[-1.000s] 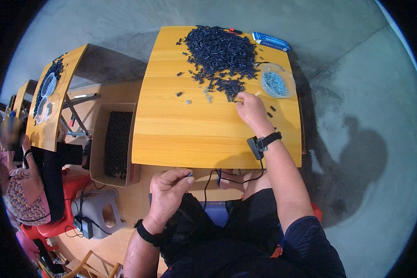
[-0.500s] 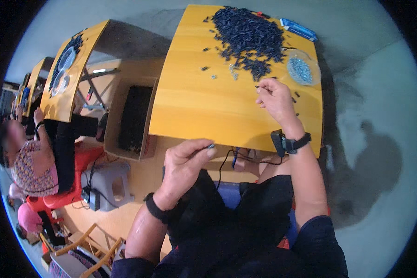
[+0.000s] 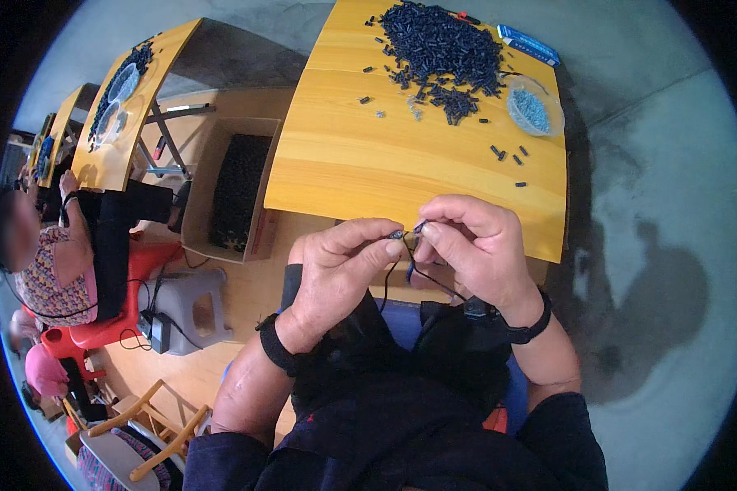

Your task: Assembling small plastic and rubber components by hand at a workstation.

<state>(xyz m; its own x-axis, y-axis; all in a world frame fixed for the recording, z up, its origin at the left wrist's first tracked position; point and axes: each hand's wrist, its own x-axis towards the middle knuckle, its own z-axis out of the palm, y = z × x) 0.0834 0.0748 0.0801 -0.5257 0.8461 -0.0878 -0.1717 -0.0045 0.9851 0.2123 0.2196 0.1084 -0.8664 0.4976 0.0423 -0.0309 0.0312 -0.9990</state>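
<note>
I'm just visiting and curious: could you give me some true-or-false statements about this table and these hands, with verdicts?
1. A pile of black pieces lies on the table. True.
2. The left hand and right hand each hold a small piece in their grip. True.
3. The hands are wide apart. False: they nearly meet.
4. A blue box lies beyond the bowl. True.
5. The bowl stands at the table's left edge. False: it is near the right edge.
</note>
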